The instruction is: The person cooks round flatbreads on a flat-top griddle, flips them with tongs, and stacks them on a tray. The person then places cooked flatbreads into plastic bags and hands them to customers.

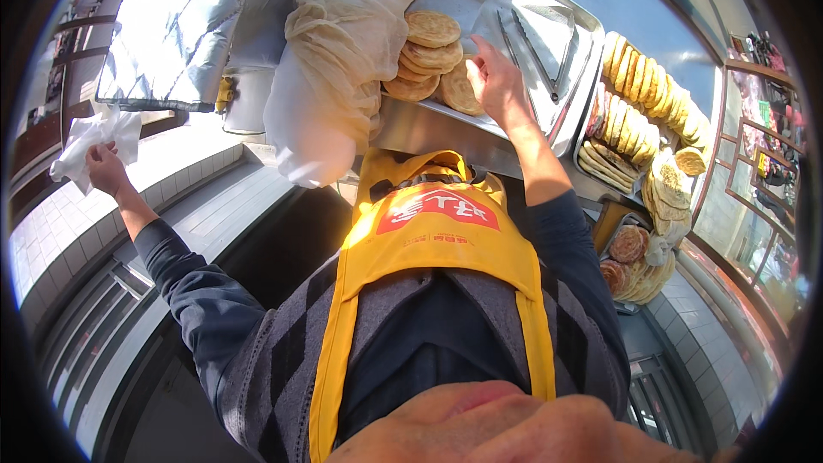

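Observation:
At the far left, my left hand (107, 170) pinches a thin, crumpled white bag (119, 135). My right hand (500, 82) is over the front of a metal tray (588, 45), thumb and forefinger apart. Just left of it lies a round flatbread (460, 90), partly hidden by the hand; whether they touch I cannot tell. Beside that one rises a stack of golden round flatbreads (432, 45). Metal tongs (537, 54) rest on a white sheet in the tray, right of my hand. A gauzy off-white cloth (347, 38) is bunched left of the stack, over more flatbreads.
Several flatbreads stand in rows in a tray (633, 103) at the right, with reddish round breads (629, 244) nearer me. A silver quilted cover (173, 19) and a white bucket (247, 99) are at the left. Window frames (765, 141) edge the right side.

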The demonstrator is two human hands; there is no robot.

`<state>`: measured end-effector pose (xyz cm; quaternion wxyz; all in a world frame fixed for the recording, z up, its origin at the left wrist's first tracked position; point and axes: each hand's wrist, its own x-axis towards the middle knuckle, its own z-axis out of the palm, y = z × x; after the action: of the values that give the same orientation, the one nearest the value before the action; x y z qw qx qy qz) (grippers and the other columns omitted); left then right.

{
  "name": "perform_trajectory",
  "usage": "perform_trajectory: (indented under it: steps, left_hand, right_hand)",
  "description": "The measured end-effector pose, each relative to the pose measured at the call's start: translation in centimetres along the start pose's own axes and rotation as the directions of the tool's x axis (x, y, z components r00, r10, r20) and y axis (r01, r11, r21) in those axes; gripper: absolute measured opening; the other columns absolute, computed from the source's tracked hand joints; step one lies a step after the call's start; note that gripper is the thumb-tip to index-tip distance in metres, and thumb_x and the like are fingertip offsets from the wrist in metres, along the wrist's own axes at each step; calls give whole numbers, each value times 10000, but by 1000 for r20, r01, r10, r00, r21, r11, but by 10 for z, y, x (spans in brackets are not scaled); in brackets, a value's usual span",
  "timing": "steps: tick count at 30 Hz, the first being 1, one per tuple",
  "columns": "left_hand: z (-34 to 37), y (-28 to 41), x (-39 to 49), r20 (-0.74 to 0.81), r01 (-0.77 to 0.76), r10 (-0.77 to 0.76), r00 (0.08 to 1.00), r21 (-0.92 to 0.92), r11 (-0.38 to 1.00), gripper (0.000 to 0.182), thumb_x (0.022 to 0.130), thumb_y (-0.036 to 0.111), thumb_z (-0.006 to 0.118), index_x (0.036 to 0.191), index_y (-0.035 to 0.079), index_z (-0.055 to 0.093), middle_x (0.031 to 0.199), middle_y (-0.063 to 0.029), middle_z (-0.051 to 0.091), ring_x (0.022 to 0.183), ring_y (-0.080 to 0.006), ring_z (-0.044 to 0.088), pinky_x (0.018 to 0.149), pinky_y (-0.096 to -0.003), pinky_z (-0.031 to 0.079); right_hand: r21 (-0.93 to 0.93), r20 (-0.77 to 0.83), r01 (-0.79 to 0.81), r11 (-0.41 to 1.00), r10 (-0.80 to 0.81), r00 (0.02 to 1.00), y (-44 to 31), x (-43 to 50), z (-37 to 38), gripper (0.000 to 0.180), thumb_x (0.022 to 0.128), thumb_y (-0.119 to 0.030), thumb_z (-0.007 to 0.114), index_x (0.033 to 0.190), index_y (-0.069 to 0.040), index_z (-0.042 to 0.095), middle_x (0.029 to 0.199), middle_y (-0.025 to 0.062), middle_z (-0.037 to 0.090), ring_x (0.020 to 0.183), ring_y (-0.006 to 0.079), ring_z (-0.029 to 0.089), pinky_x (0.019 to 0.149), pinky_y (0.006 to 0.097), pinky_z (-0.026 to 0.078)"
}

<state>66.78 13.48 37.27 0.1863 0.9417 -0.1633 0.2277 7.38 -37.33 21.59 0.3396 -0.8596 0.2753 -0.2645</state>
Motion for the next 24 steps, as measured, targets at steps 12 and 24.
perform_trajectory:
  steps: [12,24]
  left_hand:
    - [41,-39,12,-66,-416,484,873,418,808,208,937,353,706,989,171,790,856,-35,718,804,-246,697,714,-384,572]
    - [-25,13,-15,310,327,-160,937,-624,709,161,843,91,814,994,41,791,865,45,699,773,-38,526,692,-217,389]
  right_hand:
    - [-418,319,86,904,57,946,16,-26,55,525,914,-161,701,1408,-70,545,950,168,698,817,370,700,725,445,576]
    - [-196,150,-219,956,250,957,10,-36,2,337,951,-50,633,1276,36,644,939,165,701,736,223,665,688,341,543]
